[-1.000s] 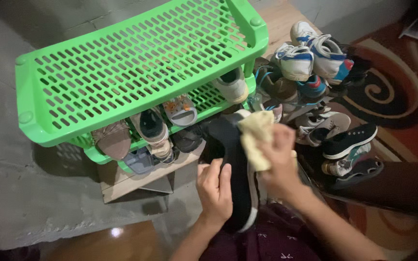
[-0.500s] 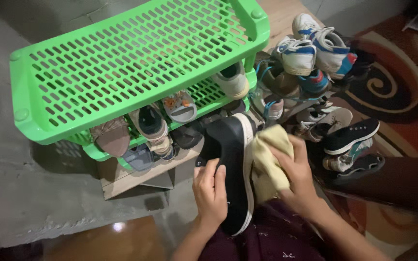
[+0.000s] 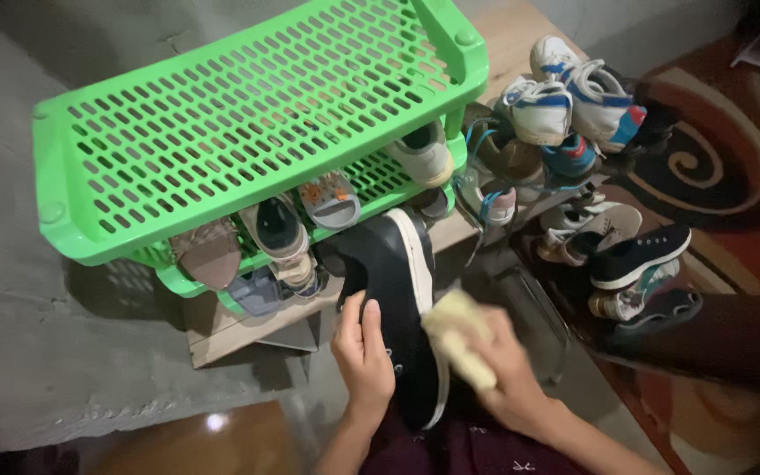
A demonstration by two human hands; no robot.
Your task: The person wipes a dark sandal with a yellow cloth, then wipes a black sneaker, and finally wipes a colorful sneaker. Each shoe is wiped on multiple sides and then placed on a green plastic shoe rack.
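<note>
From the head view, the left hand [image 3: 364, 352] lies flat on the upper of a black canvas lace-up shoe with a white rubber sole [image 3: 395, 290], fingers together and thumb alongside, gripping it from the left. The shoe stands tilted, toe pointing up towards the bright green perforated plastic shoe rack [image 3: 222, 123] and heel down by the person's lap, its white sole edge facing right. The right hand [image 3: 503, 374] is curled around a folded pale yellow cloth [image 3: 457, 334], pinching it between thumb and fingers and pressing it against the sole edge on the shoe's right side, about midway along. The shoe thus sits between the two hands, touching both. On the rack's lower shelf sit a brown flat shoe [image 3: 207, 255] and a grey sandal [image 3: 331, 199]. To the right, a heap of white, blue and black trainers [image 3: 573, 123] lies on a red patterned rug [image 3: 723, 176]
</note>
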